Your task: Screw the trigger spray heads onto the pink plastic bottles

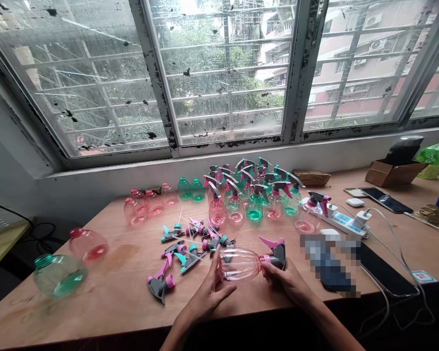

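Observation:
A clear pink spray bottle (239, 264) lies sideways in the air above the table's front, its neck to the right. My left hand (216, 287) is wrapped round its base end. At the neck, my right hand (283, 279) grips the grey and pink trigger sprayer (277, 253), which sits on the bottle's mouth. Whether the collar is fully screwed on I cannot tell. Several loose trigger sprayers (193, 251), pink, teal and grey, lie in a heap just beyond my left hand. One grey and pink sprayer (161, 282) lies apart, nearer the front edge.
Several bottles with sprayers (255, 207) stand grouped at the back. Open pink bottles (135, 212) and a green bottle (60, 276) stand on the left. A power strip (342, 219), cables and a black phone (388, 270) lie to the right, with a cardboard box (393, 171) behind.

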Demonstrator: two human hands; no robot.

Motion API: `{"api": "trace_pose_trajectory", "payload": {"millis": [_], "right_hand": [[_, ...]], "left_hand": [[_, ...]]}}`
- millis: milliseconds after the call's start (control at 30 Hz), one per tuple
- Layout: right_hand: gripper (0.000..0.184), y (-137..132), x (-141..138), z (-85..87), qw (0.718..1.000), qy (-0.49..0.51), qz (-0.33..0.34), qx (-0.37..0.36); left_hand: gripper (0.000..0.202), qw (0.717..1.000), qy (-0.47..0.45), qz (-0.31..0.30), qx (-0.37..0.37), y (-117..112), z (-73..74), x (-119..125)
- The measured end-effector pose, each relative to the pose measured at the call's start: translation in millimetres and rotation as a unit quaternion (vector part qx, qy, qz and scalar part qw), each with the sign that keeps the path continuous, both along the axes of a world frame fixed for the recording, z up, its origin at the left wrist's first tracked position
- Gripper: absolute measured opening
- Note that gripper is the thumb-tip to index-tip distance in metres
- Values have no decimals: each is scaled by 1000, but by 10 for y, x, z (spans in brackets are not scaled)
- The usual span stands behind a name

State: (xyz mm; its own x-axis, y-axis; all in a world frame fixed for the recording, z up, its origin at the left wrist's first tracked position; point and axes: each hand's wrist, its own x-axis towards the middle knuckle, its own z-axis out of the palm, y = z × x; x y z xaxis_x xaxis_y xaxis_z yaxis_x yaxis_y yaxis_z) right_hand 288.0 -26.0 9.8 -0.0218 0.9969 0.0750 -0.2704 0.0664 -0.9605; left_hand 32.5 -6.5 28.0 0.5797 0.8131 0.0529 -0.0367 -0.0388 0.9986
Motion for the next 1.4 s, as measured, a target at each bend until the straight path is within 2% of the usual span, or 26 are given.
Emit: {"api": "trace_pose_trajectory", "payload": {"millis": [133,300,533,633,800,967,1067,1233,1400], "right_hand": [[37,-5,-3,8,1000,1,2,-1],[40,-20,-7,14,1000,2,13,-3],[36,9,-4,-1,1000,5,11,2],[38,1,0,-6,1000,4,18,1],[42,-17,-4,3,1000,0,24,-2],[36,1,4,-11,1000,-13,20,7],[36,1,17,-37,1000,-12,18,4],[34,7,25,-55,1000,-4,9,4],[33,16,21,-63,1000,-6,4,13]], "left_hand": [[120,1000,6,-2,5,17,-43,-28],[109,1000,16,13,1,57,-145,-61],[124,1000,22,7,14,20,-56,-16],[132,1000,18,14,2,26,-69,-33],[118,1000,21,11,-8,35,-105,-51],[118,999,18,20,33,-10,29,8],[127,999,19,24,29,-21,72,16],[119,1000,20,19,-8,-3,12,-15],[117,1000,2,6,15,-6,14,8]]}}
